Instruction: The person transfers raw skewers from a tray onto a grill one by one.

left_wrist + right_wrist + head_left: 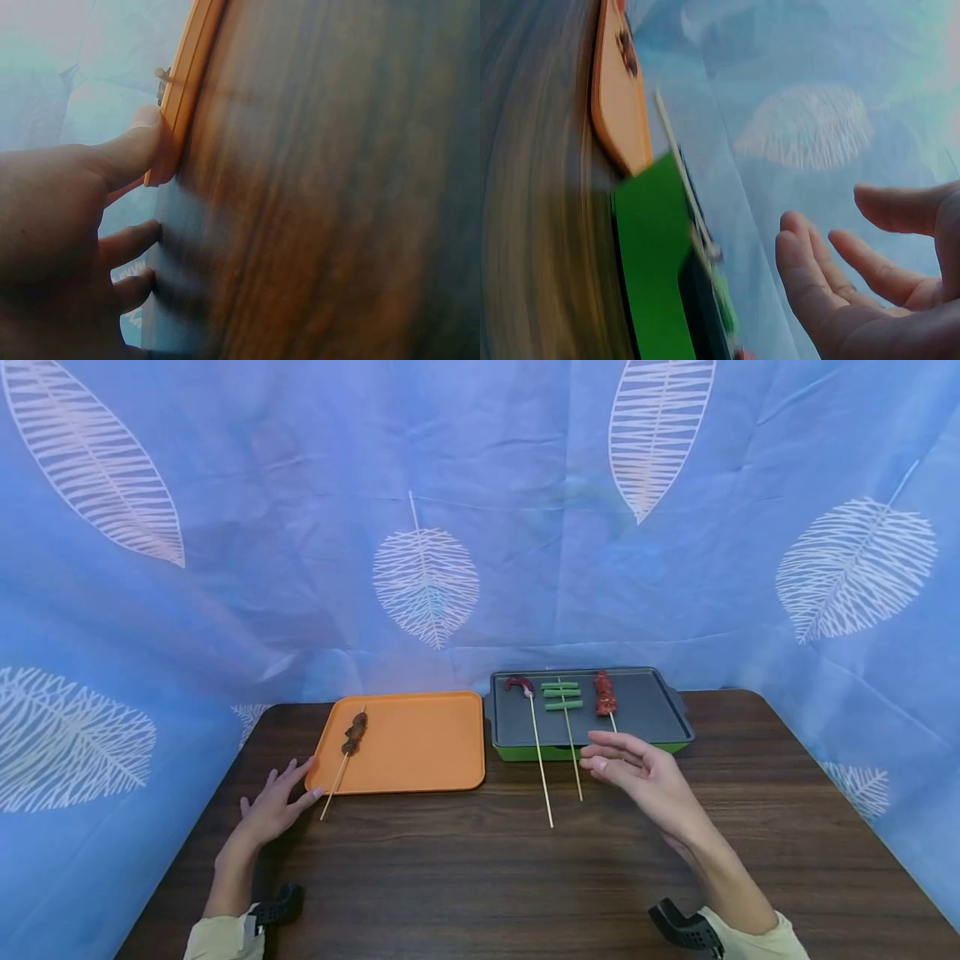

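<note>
1. Head view: A person's right hand (651, 778), fingers gently curved and a narrow gap at the thumb, hovers at the near edge of a dark-topped, green-sided grill (645, 702); no item shows in its grasp. The relation that counts, by all appearances, is to the red skewer (605, 695): its food lies on the grill, beyond the fingertips and slightly left of the palm, its stick slanting back toward the hand until the fingers hide it. The green skewer (564, 705) and the curled purple skewer (537, 743) lie to its left, sticks overhanging the near edge. The right hand is clearly the nearer; the left hand (272, 808) spreads its fingers at the near left corner of an orange tray (427, 743), where a brown skewer (355, 735) lies aslant. All stand on a dark wooden bench (450, 877) before a blue curtain (510, 568) printed with pale leaves.

2. Left wrist view: The thumb touches the tray's rim, the other fingers apart below it, over blurred wood grain.

3. Right wrist view: Thumb and fingers stand well apart with nothing between them, beside the grill's green flank; the tray lies beyond, the curtain behind.
</note>
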A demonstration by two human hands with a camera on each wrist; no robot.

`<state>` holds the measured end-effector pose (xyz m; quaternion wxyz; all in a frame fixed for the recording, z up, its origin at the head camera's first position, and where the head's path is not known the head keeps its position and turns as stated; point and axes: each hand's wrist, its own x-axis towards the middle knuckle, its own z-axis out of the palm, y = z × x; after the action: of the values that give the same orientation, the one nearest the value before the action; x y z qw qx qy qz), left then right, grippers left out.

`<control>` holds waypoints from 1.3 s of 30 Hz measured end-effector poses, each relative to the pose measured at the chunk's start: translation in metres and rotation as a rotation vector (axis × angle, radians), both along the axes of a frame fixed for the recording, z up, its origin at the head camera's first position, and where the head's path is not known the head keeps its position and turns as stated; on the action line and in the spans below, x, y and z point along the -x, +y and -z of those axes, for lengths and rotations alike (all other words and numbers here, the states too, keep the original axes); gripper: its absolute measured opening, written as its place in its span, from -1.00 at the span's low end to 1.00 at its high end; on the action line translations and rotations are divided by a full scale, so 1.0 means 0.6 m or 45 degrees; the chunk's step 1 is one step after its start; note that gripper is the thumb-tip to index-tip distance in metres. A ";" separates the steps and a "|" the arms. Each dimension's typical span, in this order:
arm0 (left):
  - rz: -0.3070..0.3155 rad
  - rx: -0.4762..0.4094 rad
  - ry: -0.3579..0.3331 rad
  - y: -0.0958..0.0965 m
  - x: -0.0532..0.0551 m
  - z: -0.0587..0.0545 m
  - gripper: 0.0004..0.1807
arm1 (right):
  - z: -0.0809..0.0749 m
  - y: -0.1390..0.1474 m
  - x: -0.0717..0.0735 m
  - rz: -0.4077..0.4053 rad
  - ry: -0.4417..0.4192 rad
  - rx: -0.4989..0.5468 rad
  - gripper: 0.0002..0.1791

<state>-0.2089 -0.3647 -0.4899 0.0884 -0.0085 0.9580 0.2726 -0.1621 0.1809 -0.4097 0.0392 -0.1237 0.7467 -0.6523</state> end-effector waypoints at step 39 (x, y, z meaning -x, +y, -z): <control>-0.040 0.016 -0.011 0.003 -0.003 -0.002 -0.12 | 0.097 -0.406 0.032 -0.246 -0.336 0.243 -0.44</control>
<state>-0.2073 -0.3628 -0.4887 0.0884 -0.0252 0.9590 0.2680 -0.1816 -0.0624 -0.4678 0.1872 -0.1114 0.6545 -0.7240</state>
